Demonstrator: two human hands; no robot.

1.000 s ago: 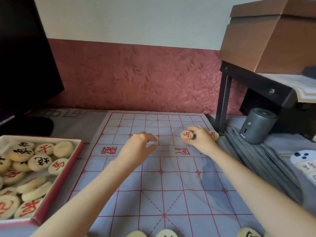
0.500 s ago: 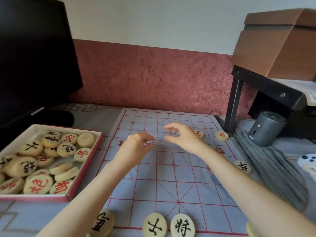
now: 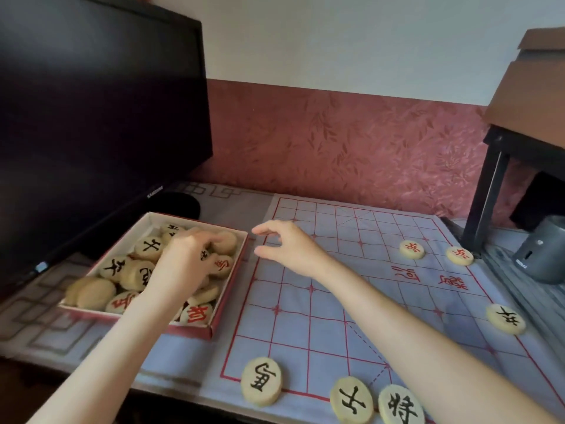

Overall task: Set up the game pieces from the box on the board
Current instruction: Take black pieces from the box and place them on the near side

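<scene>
the left hand (image 3: 183, 258) is reaching down into the box (image 3: 230, 280), its fingers curling over the heaped pieces (image 3: 116, 267) near the far right corner; whether a disc is already being pinched cannot be told. the right hand (image 3: 287, 249) is hovering empty over the left margin of the board (image 3: 336, 301), thumb and forefinger parted, just beside the box's right wall. the box is lying left of the board, its long axis running away from the viewer, so the left hand is judged the nearer one for picking. the pieces are showing as flat, round, pale discs with smooth faces bearing red or black characters; the board is appearing as a thin sheet printed with a red grid.
</scene>
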